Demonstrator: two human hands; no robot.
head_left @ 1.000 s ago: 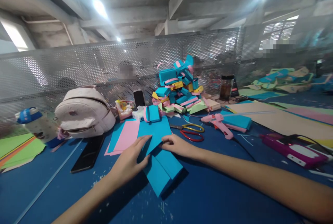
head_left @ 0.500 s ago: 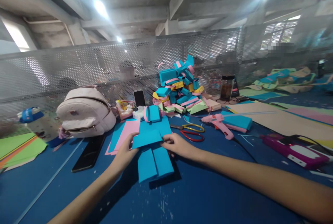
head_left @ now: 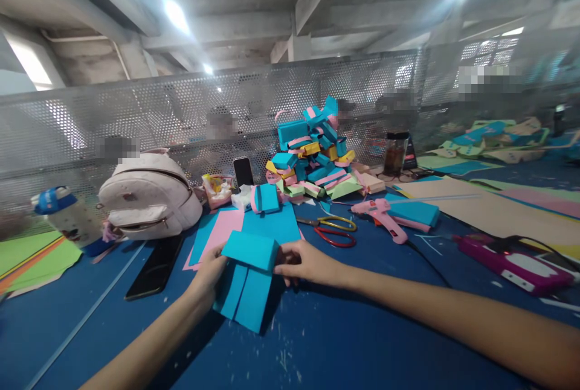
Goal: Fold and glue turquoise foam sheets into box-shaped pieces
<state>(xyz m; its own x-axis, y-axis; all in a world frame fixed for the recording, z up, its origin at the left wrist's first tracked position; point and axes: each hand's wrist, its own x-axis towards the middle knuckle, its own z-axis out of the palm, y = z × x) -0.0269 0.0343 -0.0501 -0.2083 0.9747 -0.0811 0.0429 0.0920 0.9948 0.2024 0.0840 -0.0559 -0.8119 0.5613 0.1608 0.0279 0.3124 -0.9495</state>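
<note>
A folded piece of blue paper (head_left: pixel 248 299) is held between my two hands, tilted above the blue table. Its top flap is bent over toward me, and two panels hang below with a slit between them. My left hand (head_left: pixel 212 269) grips its left edge, the fingers partly hidden behind the paper. At the right end of the fold, my right hand (head_left: pixel 301 262) pinches it between thumb and fingers. Just beyond lie flat blue and pink sheets (head_left: pixel 229 224), with a small blue and pink folded paper piece (head_left: pixel 267 198) on top.
Scissors (head_left: pixel 333 230) and a pink glue gun (head_left: pixel 380 218) lie to the right, near a purple device (head_left: pixel 514 266). A pile of folded paper pieces (head_left: pixel 312 154) stands at the back. A white backpack (head_left: pixel 149 197), black phone (head_left: pixel 154 266) and bottle (head_left: pixel 70 218) are left.
The blue paper has come nearer to me and slightly left, and has turned at a slant. Both hands moved with it, and the top flap now folds down over the panels.
</note>
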